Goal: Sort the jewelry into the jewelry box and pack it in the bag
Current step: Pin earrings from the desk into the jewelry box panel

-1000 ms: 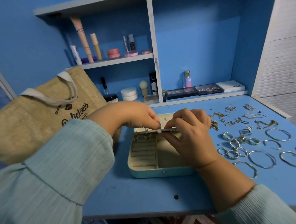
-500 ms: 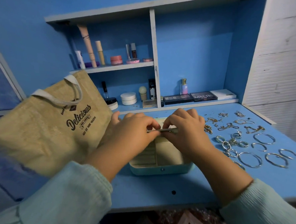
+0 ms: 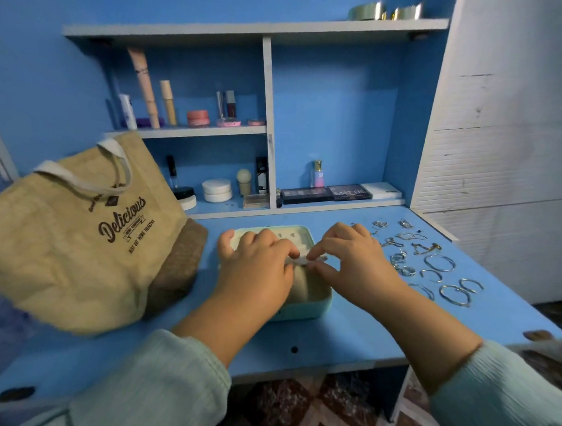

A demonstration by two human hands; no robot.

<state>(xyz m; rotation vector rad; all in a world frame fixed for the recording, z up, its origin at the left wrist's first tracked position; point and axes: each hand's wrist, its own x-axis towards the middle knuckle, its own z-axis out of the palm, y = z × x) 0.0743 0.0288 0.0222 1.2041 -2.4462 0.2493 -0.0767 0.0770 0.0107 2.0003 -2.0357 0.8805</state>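
Hands meet over the open jewelry box (image 3: 313, 307) mid-desk: our left hand (image 3: 257, 270) and right hand (image 3: 357, 262) each pinch one end of a small pale piece (image 3: 306, 260); bag (image 3: 77, 231) sits left.

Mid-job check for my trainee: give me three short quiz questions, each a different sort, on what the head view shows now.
1. True or false: the tan burlap bag stands right of the mint-green open jewelry box.
2. Both the left hand and right hand pinch what? A) a thin pale strip B) a bottle C) a bag handle
3. Fill in: the loose silver hoops and rings lie on the ___ desk.

Key: 1 false; 2 A; 3 blue.
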